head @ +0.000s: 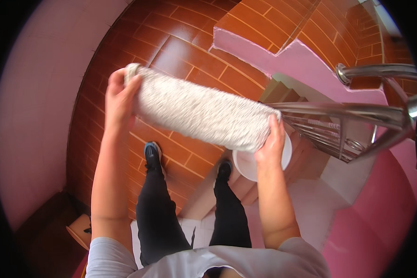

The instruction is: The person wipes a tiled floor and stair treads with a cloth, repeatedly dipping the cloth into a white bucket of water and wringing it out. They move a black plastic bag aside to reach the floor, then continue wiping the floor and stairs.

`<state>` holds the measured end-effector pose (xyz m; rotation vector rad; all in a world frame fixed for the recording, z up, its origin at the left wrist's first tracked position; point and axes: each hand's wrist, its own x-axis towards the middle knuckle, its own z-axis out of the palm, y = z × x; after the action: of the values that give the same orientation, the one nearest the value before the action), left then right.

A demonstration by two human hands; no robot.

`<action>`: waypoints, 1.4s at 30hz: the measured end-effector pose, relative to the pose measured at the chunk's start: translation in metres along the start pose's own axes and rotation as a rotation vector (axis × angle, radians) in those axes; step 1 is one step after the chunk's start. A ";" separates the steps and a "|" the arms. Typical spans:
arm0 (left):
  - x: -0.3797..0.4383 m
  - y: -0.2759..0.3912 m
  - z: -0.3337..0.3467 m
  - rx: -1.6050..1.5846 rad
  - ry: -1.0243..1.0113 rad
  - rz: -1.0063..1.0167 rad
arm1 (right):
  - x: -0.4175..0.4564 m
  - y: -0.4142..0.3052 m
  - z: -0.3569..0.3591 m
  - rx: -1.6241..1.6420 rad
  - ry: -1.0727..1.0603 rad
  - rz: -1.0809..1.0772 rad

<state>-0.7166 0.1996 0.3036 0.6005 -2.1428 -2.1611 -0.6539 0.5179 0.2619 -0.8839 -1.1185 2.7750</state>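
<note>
A white, shaggy-pile cloth (205, 107) is stretched out in front of me at a slant, its left end higher in the view. My left hand (120, 93) grips the left end, with the thumb across its edge. At the other end, my right hand (272, 146) holds the lower right corner. Whether the cloth is folded or a sleeve cannot be made out. Below the right hand, a round white bucket (244, 165) is partly hidden by the cloth and hand; its contents are unclear.
Steps (208, 194) drop away beside my right shoe (224, 170). A metal stair railing (337, 111) runs along the right. Orange-brown floor tiles (184, 149) lie under my left shoe (153, 151). Pink-edged steps (250, 52) rise ahead, and a pink wall (41, 97) stands left.
</note>
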 end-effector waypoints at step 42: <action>0.255 -0.368 -0.006 1.208 -0.619 0.817 | 0.196 0.240 -0.109 -1.020 0.333 -0.664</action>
<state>-0.8624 0.1354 -0.1145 -0.9608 -3.0048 -0.5151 -0.7181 0.4526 -0.0531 -0.7274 -2.2293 1.3931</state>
